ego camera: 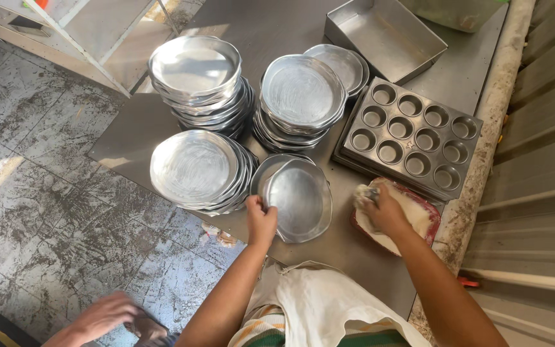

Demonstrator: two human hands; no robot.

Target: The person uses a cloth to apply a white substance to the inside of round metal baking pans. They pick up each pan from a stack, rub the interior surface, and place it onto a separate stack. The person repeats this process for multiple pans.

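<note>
My left hand (260,217) grips the near-left rim of a round fluted metal pan (300,202) that lies on top of another pan on the metal table (136,128). My right hand (380,209) reaches into a red bowl (430,226) of white grease and holds a small greasy wad (366,193) at its fingertips. Three stacks of similar greased pans stand beyond: one at the near left (193,167), one at the far left (195,67), one in the middle (302,93).
A stack of dark muffin trays (412,138) lies right of the pans. A rectangular metal tin (380,32) sits at the back. Another person's hand (107,315) shows at the bottom left over the tiled floor. A corrugated wall (541,160) runs along the right.
</note>
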